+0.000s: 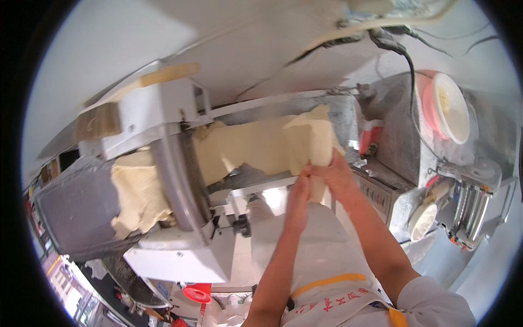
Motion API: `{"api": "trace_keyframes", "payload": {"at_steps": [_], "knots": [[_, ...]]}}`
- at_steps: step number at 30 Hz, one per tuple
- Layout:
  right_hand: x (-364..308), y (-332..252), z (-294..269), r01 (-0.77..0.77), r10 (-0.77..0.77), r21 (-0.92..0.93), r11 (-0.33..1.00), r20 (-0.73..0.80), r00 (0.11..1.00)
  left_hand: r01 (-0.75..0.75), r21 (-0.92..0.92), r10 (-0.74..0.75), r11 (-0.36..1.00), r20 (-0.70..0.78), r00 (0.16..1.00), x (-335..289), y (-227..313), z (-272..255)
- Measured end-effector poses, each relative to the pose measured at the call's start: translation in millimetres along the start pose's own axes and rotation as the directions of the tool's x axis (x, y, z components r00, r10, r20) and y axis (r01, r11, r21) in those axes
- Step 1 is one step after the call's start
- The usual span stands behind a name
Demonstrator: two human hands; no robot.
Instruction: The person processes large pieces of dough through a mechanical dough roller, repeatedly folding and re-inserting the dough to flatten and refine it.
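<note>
A long pale dough sheet (248,144) stretches across the metal bed from the steel roller (180,174) of a dough-rolling machine toward my hands. At its right end the dough is doubled into a thick fold, and a strip hangs down over the front edge. My left hand (298,197) has its fingers closed on the near edge of this folded dough. My right hand (338,175) grips the fold from the right, close beside the left one. On the roller's left side, a crumpled piece of dough (139,191) lies on the dark feed tray (81,199).
To the right stands a metal cabinet (389,131), with a white bowl (451,109) in a pink one at its back. A small hand-crank roller machine (473,201) and a flour bowl (423,222) are farther right. A black cable (409,71) hangs along the wall.
</note>
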State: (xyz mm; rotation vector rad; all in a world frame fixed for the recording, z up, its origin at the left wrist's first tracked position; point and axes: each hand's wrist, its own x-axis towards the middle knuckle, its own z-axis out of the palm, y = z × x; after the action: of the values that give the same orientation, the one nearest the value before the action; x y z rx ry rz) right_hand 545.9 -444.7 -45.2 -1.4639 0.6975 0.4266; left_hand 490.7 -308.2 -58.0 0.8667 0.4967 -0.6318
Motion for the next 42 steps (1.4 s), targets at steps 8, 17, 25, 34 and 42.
{"api": "trace_keyframes", "payload": {"at_steps": [8,17,25,34,42], "knots": [[-8.1,-28.8,-23.4,0.225,-0.243,-0.455,0.862,0.020,0.970,-0.084,-0.021,0.086,0.996,0.109,0.990,-16.2,1.1,21.6],[21.1,-14.3,-58.9,-0.122,0.023,0.423,0.898,0.232,0.973,-0.149,-0.026,0.149,0.989,0.018,0.989,-21.7,5.9,-4.3],[38.5,-18.0,-50.6,-0.072,-0.003,0.270,0.960,0.267,0.964,-0.313,0.182,0.326,0.932,-0.040,0.945,-8.0,-20.5,-25.0],[81.7,4.5,-60.8,-0.136,0.075,0.252,0.958,0.237,0.969,-0.263,0.549,0.600,0.793,-0.632,0.491,31.7,-51.7,-126.8],[53.1,-3.4,-67.0,-0.206,0.142,0.200,0.958,0.295,0.945,-0.028,0.560,0.560,0.828,-0.826,0.065,54.6,7.3,-157.9]]}}
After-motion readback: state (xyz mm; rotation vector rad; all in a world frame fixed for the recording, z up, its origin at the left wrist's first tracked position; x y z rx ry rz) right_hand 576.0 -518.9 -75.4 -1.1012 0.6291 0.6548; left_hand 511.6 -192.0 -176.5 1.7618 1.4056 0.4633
